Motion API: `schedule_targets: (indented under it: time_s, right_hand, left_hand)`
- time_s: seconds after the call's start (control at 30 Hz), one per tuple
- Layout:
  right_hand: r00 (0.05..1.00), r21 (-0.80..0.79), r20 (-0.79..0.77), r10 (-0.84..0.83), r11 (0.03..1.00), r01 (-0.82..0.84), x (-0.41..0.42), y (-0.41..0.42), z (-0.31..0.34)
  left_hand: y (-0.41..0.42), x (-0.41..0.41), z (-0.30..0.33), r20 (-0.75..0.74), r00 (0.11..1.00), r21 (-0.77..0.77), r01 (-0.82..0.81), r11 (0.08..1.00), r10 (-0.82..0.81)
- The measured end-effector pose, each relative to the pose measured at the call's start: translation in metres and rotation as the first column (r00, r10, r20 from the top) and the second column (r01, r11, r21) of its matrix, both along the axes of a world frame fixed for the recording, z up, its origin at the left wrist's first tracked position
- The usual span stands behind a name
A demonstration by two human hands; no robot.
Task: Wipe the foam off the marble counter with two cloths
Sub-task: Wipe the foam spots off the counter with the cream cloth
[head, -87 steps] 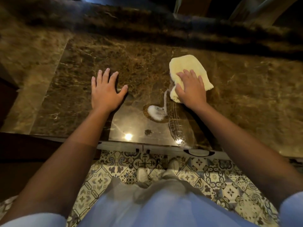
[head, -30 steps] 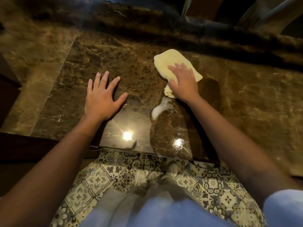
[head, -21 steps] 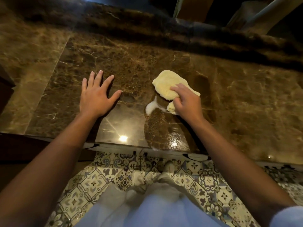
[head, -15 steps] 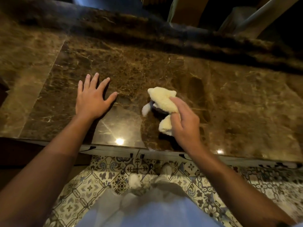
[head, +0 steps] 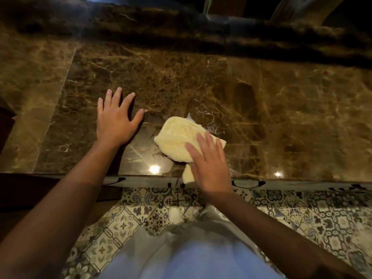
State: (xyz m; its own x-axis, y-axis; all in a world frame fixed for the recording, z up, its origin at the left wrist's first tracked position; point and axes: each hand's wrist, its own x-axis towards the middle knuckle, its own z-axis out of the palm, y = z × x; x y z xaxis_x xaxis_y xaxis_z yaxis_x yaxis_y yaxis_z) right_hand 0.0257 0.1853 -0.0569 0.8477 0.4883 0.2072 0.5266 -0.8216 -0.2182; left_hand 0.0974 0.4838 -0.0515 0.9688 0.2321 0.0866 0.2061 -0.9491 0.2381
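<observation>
A pale yellow cloth [head: 179, 138] lies spread on the brown marble counter [head: 201, 81] near its front edge, one corner hanging over that edge. My right hand [head: 209, 164] presses flat on the cloth's near right part, fingers spread. A small bit of white foam [head: 189, 116] peeks out at the cloth's far edge, with wet streaks [head: 211, 127] to its right. My left hand [head: 115, 119] rests flat on the bare marble to the left of the cloth, fingers apart, holding nothing. Only one cloth is in view.
A raised dark marble ledge [head: 181, 23] runs along the back of the counter. A lighter marble slab [head: 26, 87] adjoins on the left. Below the front edge is patterned tiled floor [head: 302, 218]. Lamp reflections [head: 154, 169] shine on the wet front strip.
My right hand had bunched and lifted the cloth; now the cloth lies flat again over the foam near the front edge with my palm on it. The left hand has stayed put.
</observation>
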Motion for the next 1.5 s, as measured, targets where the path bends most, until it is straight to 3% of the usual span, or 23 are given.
schedule_targets:
  time_s: [0.23,0.4,0.63,0.8,0.93,1.07,1.2,1.33,1.5]
  right_hand:
    - [0.992,-0.021,-0.032,-0.119,0.993,0.119,0.014,-0.089,0.002]
    - [0.963,-0.045,-0.124,-0.238,0.971,0.234,0.015,-0.067,0.009]
    - [0.981,-0.100,-0.164,-0.104,0.991,0.088,0.024,0.028,0.011]
    - [0.980,-0.137,-0.195,-0.048,0.990,0.021,0.047,0.020,0.010]
    - [0.943,-0.197,-0.196,-0.269,0.953,0.231,0.064,-0.051,0.013]
    - [0.827,-0.229,-0.183,-0.531,0.841,0.490,0.073,-0.119,0.015]
    - [0.751,-0.209,-0.210,-0.626,0.779,0.592,0.104,-0.119,0.017]
    - [0.830,-0.198,-0.208,-0.518,0.853,0.483,0.145,-0.064,0.013]
    - [0.967,-0.106,-0.229,-0.107,0.991,0.085,0.131,0.017,0.016]
  left_hand:
    - [0.000,-0.001,-0.001,0.032,0.999,-0.011,0.009,1.000,-0.009]
    - [-0.001,0.000,0.000,0.030,1.000,-0.008,0.008,1.000,-0.008]
    - [-0.001,-0.001,0.000,0.027,1.000,-0.010,0.006,1.000,-0.006]
    - [0.001,-0.001,0.002,-0.001,1.000,0.005,0.010,1.000,-0.010]
    - [0.002,-0.002,0.001,-0.004,1.000,0.004,0.014,1.000,-0.014]
    - [0.000,0.001,-0.001,0.018,1.000,0.000,0.004,1.000,-0.004]
    - [-0.001,0.001,-0.002,0.031,1.000,0.006,-0.005,1.000,0.005]
    - [-0.001,0.002,0.000,0.025,1.000,0.007,-0.009,1.000,0.009]
    - [-0.002,0.000,0.003,0.012,1.000,0.000,-0.015,1.000,0.015]
